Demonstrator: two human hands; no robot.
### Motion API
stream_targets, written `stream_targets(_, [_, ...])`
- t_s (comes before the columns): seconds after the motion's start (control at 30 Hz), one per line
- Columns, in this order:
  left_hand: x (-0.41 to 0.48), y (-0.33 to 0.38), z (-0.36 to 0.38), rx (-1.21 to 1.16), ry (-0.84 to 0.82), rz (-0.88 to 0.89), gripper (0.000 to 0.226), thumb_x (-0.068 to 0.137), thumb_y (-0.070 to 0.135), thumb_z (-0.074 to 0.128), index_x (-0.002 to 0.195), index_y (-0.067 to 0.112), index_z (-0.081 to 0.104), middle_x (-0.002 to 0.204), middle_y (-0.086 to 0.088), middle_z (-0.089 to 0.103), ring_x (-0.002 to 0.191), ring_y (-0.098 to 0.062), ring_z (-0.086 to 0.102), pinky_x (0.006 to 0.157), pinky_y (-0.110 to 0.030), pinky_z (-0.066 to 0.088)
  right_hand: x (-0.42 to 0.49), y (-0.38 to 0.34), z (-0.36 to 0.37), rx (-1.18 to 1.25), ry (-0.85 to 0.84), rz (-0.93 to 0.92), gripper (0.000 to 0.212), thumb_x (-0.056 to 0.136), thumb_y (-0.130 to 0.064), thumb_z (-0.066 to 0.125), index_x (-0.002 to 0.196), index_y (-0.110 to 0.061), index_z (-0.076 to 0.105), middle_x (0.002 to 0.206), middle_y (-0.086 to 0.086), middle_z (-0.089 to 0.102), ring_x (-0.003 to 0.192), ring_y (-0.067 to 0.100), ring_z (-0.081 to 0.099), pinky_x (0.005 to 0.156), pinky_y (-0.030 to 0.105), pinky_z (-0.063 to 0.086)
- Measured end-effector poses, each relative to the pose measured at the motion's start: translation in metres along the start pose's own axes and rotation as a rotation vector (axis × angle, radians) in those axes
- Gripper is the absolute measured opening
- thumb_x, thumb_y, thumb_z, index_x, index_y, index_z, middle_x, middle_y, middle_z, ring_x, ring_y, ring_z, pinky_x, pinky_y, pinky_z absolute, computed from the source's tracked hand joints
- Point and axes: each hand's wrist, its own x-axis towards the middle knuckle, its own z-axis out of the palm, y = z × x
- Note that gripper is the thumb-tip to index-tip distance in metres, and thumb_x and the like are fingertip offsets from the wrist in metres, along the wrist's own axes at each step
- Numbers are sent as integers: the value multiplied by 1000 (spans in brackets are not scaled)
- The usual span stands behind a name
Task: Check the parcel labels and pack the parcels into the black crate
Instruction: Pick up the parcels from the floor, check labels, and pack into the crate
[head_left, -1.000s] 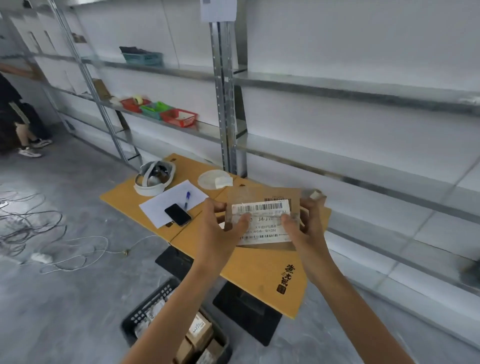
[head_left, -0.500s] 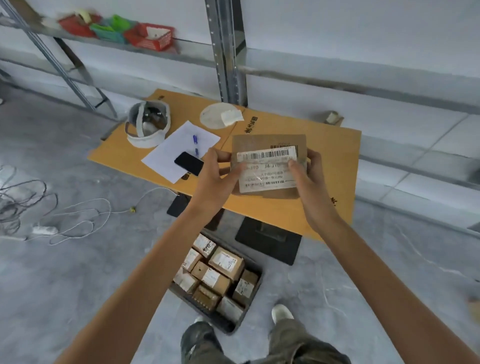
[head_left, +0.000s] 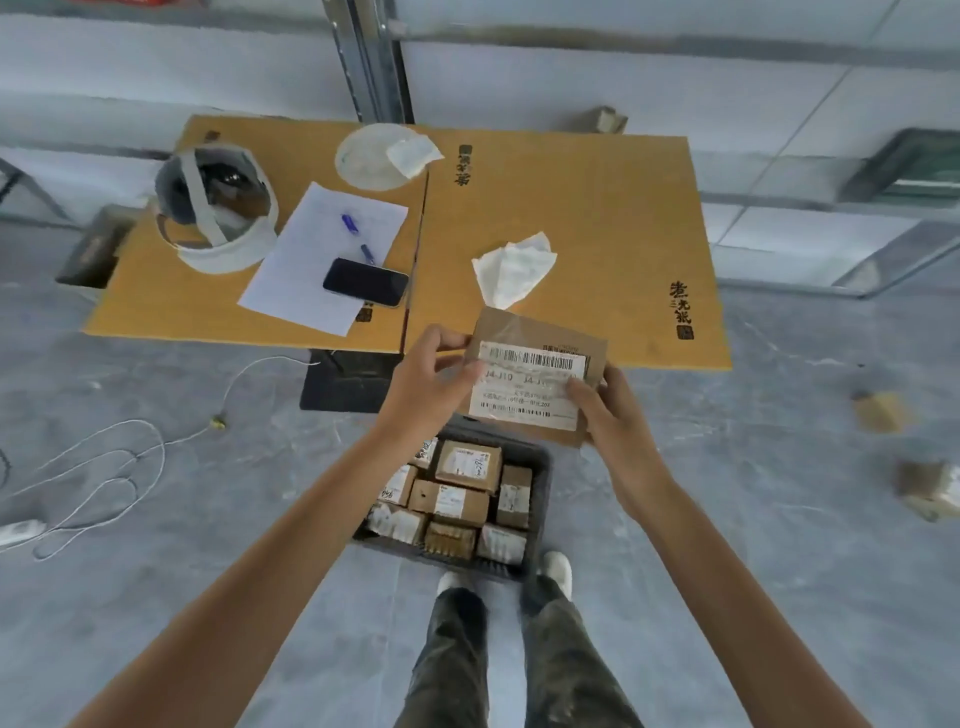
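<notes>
Two hands hold one parcel (head_left: 550, 335) between them: the left hand (head_left: 428, 376) pinches its left edge, thumb on the face, and the right hand (head_left: 615, 415) grips its lower right corner, thumb on the one white label (head_left: 524, 387), which faces up with barcodes showing. The parcel hangs in the air, directly above the far end of the one black crate (head_left: 541, 488), which sits on the floor below both hands. About nine parcels lie packed in the crate – the left wrist hides its far left corner, so the count is not sure. Beyond the hands is a table (head_left: 597, 208) topped with two brown boards; a crumpled tissue (head_left: 514, 267) lies just past the parcel. Past the left hand lie one phone (head_left: 365, 281) on one paper (head_left: 322, 260), one pen (head_left: 357, 236) and one headset (head_left: 218, 218). Well right of the right hand, two loose boxes (head_left: 880, 412) lie on the floor.
</notes>
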Motion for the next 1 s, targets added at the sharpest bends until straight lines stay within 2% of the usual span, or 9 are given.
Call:
stream_targets(0.1, [9,-31,3,65,-25,-59,23,87,22,63,107,14,52,116,-1,62,107,-13,59,91,-35,52,0,24,6,13,20,87,29,95,-18,53,121,-27,45,108,-4,64,87,-2,67,61,15,54])
stream_targets(0.33, [21,-145,20,158,-37,-248,21,87,20,62,108,13,60,104,5,63,93,-7,59,68,-10,43,20,113,34,-41,29,283,43,97,-8,45,138,-14,32,124,7,56,99,16,60,66,21,56])
stream_targets(0.4, [12,-185,29,167,-17,-338,26,90,23,59,114,12,60,103,6,63,86,-4,59,57,-8,43,23,150,48,-39,39,368,44,98,-4,43,139,-12,31,128,10,54,105,21,60,75,29,58])
stream_targets(0.47, [0,-226,42,180,-59,-431,32,94,27,52,122,12,56,113,1,63,91,-10,61,59,-11,44,27,194,57,-32,44,473,45,99,-4,40,142,-14,30,133,11,53,115,28,57,93,46,52])
stream_targets(0.53, [-9,-266,56,204,-102,-513,29,96,23,48,123,14,56,115,-2,64,92,-15,61,61,-16,48,29,239,64,-65,52,560,45,100,-9,41,143,-19,31,133,9,53,117,29,57,95,50,50])
stream_targets(0.63, [-13,-322,76,228,-186,-582,28,93,13,45,116,19,60,107,0,65,87,-14,59,47,-8,44,39,302,66,-165,71,618,42,100,-18,42,142,-21,34,130,8,56,114,27,58,93,48,52])
stream_targets(0.77, [-14,-385,108,137,-242,-652,24,92,9,49,110,20,60,94,8,60,87,-13,61,46,-3,43,58,374,58,-262,84,690,37,101,-18,39,137,-22,39,124,5,60,110,24,59,92,42,54])
stream_targets(0.9, [0,-466,145,158,-244,-677,28,93,10,47,119,14,57,112,-1,65,90,-14,63,49,-10,48,92,458,47,-358,30,725,37,100,-18,41,136,-22,38,121,2,61,106,20,61,77,28,55])
stream_targets(1.0, [12,-527,166,236,-233,-675,28,93,11,42,118,13,55,114,-6,64,86,-23,64,42,-9,44,116,518,48,-405,-42,746,40,99,-20,44,138,-21,38,126,3,59,110,22,60,82,31,57])
